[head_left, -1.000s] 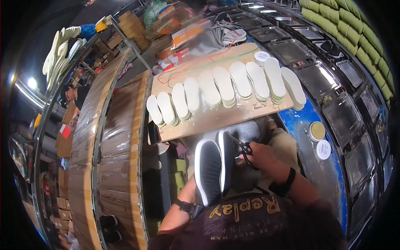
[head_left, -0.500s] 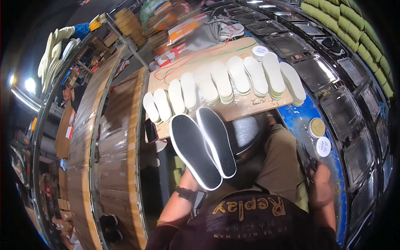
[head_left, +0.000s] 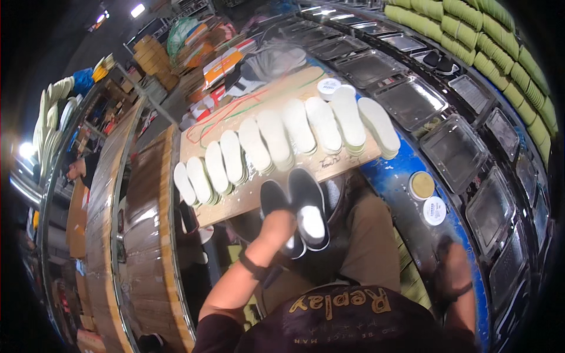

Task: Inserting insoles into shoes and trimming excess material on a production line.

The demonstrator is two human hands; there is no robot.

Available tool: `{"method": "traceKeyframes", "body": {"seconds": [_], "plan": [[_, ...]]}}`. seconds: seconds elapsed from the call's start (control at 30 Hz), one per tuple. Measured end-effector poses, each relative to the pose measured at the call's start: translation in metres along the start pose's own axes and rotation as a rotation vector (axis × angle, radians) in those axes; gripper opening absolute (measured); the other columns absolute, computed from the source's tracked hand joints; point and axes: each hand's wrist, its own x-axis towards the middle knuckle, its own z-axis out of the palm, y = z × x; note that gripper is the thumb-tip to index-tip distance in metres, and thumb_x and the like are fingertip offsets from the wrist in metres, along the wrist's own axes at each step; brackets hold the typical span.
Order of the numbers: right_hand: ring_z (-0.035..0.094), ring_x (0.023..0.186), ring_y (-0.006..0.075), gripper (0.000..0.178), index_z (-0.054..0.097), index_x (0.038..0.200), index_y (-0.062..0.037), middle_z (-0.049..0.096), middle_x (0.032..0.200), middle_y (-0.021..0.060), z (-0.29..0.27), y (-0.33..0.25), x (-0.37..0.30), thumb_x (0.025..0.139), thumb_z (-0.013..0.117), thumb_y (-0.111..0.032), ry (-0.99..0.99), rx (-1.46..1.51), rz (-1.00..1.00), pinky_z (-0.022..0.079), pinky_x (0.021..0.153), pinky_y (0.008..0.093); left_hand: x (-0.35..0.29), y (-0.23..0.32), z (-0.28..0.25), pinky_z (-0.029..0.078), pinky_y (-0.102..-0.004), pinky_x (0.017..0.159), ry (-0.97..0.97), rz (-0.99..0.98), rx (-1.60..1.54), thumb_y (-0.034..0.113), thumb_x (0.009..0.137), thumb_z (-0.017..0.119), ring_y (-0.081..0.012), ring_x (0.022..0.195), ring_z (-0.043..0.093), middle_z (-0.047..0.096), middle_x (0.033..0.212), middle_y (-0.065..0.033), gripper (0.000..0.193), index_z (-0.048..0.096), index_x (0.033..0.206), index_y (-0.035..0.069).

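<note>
My left hand (head_left: 278, 230) grips a pair of black slip-on shoes (head_left: 306, 197) with white sole edges, held just past the near edge of a wooden board (head_left: 212, 216). Their toes point away from me, and white lining shows in the opening of the right shoe. The fingers cover part of the left shoe. My right hand (head_left: 457, 266) is down at the right, over the blue-edged bench; it is smeared by motion and its fingers do not show clearly. Stacks of white insoles (head_left: 254, 147) stand in a row across the board, shorter at the left, longer at the right.
A white round tub (head_left: 328, 88) stands at the board's far right corner. An open tub (head_left: 421, 185) and a white lid (head_left: 434, 210) lie on the blue bench (head_left: 382, 170). Metal trays (head_left: 453, 144) line the right; a plastic-covered rack (head_left: 147, 223) stands left.
The shoes have turned over from soles showing to uppers showing, and my left hand has come into sight on them. My right hand has moved slightly lower. The whole view has shifted.
</note>
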Motion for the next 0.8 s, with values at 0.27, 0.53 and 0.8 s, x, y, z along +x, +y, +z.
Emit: {"method": "traceKeyframes", "body": {"seconds": [0.27,0.53,0.8], "plan": [[0.06,0.091,0.0376,0.012,0.066,0.084,-0.0055,0.063,0.091,0.0159,-0.066,-0.287,0.154,0.073,0.068,-0.011,0.428,0.181,-0.747,0.049,0.081,0.0442,0.123,0.078,-0.026,0.049,-0.048,0.072,0.408,0.569,-0.156,0.014,0.08,0.064,-0.0416,0.081,0.059,0.061,0.083,-0.0207,0.016,0.065,0.091,0.003],[0.059,0.099,0.0349,0.022,0.071,0.083,-0.0078,0.064,0.095,0.0145,-0.061,-0.341,0.268,0.063,0.074,-0.017,0.365,-0.096,-0.657,0.049,0.09,0.0401,0.24,0.126,0.015,0.04,-0.0435,0.098,0.282,0.519,0.249,0.021,0.074,0.071,-0.03,0.109,0.054,0.061,0.104,-0.0114,0.023,0.064,0.092,0.006],[0.062,0.084,0.031,0.016,0.067,0.077,-0.0092,0.064,0.087,0.0117,-0.055,-0.333,0.266,0.072,0.065,-0.024,0.473,-0.337,-0.944,0.051,0.077,0.0412,0.25,0.118,-0.018,0.049,-0.0466,0.073,0.296,0.511,0.208,0.015,0.081,0.062,-0.0335,0.08,0.063,0.063,0.08,-0.0123,0.01,0.064,0.084,0.006]]}}
